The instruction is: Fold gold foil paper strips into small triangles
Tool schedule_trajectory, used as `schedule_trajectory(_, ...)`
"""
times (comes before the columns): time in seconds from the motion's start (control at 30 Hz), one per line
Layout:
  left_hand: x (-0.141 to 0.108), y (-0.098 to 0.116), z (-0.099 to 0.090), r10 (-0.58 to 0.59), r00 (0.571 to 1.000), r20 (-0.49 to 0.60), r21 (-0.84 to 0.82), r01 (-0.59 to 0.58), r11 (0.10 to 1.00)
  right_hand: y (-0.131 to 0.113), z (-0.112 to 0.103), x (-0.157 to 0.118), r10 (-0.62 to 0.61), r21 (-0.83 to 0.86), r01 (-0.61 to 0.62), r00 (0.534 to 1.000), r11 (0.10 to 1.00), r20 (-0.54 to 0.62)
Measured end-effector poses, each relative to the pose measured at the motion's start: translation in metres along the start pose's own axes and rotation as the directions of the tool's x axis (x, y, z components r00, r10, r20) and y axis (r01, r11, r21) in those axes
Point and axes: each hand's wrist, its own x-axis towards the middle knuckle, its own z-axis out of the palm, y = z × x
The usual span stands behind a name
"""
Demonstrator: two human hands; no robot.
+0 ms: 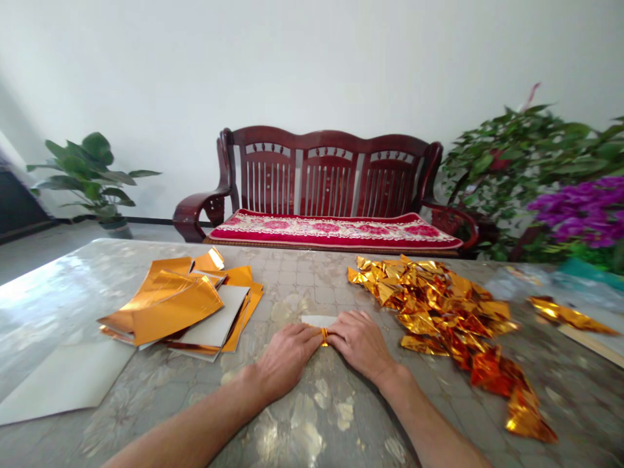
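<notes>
My left hand [285, 361] and my right hand [361, 344] lie palm down on the table, fingertips meeting over a small folded piece of gold foil paper [324, 337]. Its white-backed end [316, 320] shows just beyond my fingers. Left of my left hand lies a loose stack of flat gold foil sheets with white backs [195, 305]. Right of my right hand sits a heap of crumpled or folded gold foil pieces [443, 312]. Neither hand touches the stack or the heap.
A marble-patterned table top [302, 279] holds everything, with a white sheet [63, 383] at its left edge. A strip of gold foil [570, 315] and clear plastic [517, 279] lie at the right. Beyond stand a red wooden bench [331, 175] and potted plants [90, 175].
</notes>
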Motion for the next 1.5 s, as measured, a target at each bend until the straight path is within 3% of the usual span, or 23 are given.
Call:
schedule_trajectory(0.33,0.004,0.007,-0.010,-0.026,0.998,0.049,0.057,0.024,0.998,-0.009,-0.005,0.000,-0.018,-0.056,0.019,1.000,0.998,0.010)
schedule_trajectory(0.5,0.009,-0.003,-0.008,-0.075,0.996,0.049,-0.039,0.077,0.996,-0.002,-0.004,0.005,0.003,0.054,-0.006,0.999,0.999,0.051)
schedule_trajectory(0.63,0.019,-0.010,-0.004,-0.236,0.971,0.041,-0.073,0.238,0.968,0.007,0.001,0.011,0.057,0.150,-0.070,0.995,0.986,0.087)
schedule_trajectory(0.77,0.026,-0.013,0.000,-0.328,0.945,0.009,-0.156,0.325,0.933,0.014,0.006,0.016,0.117,0.201,-0.127,0.991,0.971,0.062)
schedule_trajectory(0.97,0.030,-0.018,-0.004,-0.393,0.919,-0.040,-0.158,0.383,0.910,0.022,0.008,0.022,0.154,0.189,-0.172,0.982,0.967,0.105)
schedule_trajectory(1.27,0.036,-0.027,-0.009,-0.479,0.874,0.079,-0.158,0.486,0.860,0.023,0.004,0.027,0.196,0.191,-0.223,0.969,0.956,0.147)
schedule_trajectory(1.5,0.038,-0.031,-0.008,-0.543,0.833,0.102,-0.132,0.553,0.823,0.019,0.001,0.028,0.231,0.213,-0.262,0.960,0.941,0.158)
